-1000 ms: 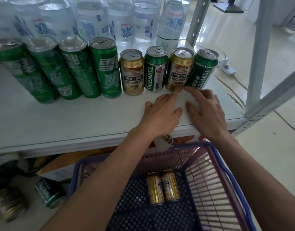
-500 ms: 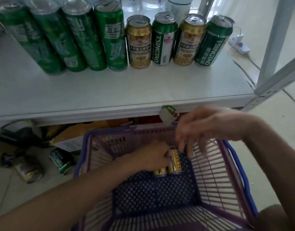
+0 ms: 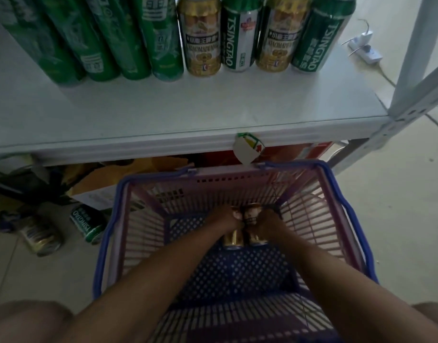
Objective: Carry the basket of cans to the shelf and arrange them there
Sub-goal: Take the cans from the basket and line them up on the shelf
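Observation:
A purple-and-blue plastic basket (image 3: 109,243) stands on the floor in front of the white shelf (image 3: 188,115). Two gold cans lie side by side on its bottom. My left hand (image 3: 225,221) is closed around the left gold can (image 3: 234,240). Beside it, my right hand (image 3: 267,224) grips the right gold can (image 3: 256,240). Along the back of the shelf stands a row of cans: several tall green ones (image 3: 94,38), two gold ones (image 3: 203,38) and two green Tsingtao cans (image 3: 239,35).
Under the shelf lie a green Tsingtao can (image 3: 86,225) and another can (image 3: 40,237) on the floor, next to yellow bags and boxes. A white shelf post (image 3: 416,60) rises at the right. A power strip (image 3: 365,49) and cable lie on the tiled floor.
Both hands left the shelf front and went down into the basket. Each has closed on one of the two gold cans. My view has tilted down.

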Motion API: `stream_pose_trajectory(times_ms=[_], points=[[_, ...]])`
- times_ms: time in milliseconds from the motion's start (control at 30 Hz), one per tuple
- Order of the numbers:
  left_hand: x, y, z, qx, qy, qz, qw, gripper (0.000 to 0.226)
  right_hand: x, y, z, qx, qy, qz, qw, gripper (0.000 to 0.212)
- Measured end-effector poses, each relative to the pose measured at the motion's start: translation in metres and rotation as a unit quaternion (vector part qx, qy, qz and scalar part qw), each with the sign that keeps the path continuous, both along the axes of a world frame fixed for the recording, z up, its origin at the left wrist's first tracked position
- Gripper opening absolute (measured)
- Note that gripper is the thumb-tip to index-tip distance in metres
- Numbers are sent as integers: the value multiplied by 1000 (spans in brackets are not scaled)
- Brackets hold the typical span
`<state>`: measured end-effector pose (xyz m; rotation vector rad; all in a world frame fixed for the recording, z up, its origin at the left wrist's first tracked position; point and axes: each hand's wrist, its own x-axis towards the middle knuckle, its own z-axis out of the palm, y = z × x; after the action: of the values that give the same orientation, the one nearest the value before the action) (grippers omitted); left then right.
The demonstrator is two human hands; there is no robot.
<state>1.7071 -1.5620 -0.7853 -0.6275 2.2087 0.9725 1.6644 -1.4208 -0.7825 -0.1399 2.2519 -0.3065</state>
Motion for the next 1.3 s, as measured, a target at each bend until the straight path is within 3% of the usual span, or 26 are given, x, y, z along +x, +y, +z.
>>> stream_pose_trajectory(times_ms=[100, 333, 400, 500, 700, 900, 1033, 1167, 1300], points=[[6, 4, -12, 17, 18, 76, 997, 71, -4, 8, -19, -7, -3, -54, 999, 79], [30, -11, -11, 73, 42, 162, 983, 87, -10, 17, -10, -82, -35, -101, 991, 63], [38, -23, -6, 90, 44, 171, 980, 83, -11, 16, 11, -108, -35, -95, 989, 59], [46, -44, 18, 103, 55, 161, 980, 66, -17, 16, 61, -119, -12, -6, 993, 70], [73, -97, 101, 197, 110, 62, 972, 28, -13, 34, 171, -238, -14, 108, 965, 80], [89, -129, 188, 143, 151, -89, 974, 72, -6, 35, 251, -414, -61, 100, 903, 76], [83, -157, 252, 99, 175, -152, 968, 76, -11, 20, 278, -499, -31, 78, 863, 76], [88, -194, 285, 197, 303, -64, 930, 69, -10, -2, 288, -572, 23, 28, 819, 66], [85, -218, 286, 231, 444, 82, 862, 65, -9, -42, 284, -619, 76, -21, 781, 63]])
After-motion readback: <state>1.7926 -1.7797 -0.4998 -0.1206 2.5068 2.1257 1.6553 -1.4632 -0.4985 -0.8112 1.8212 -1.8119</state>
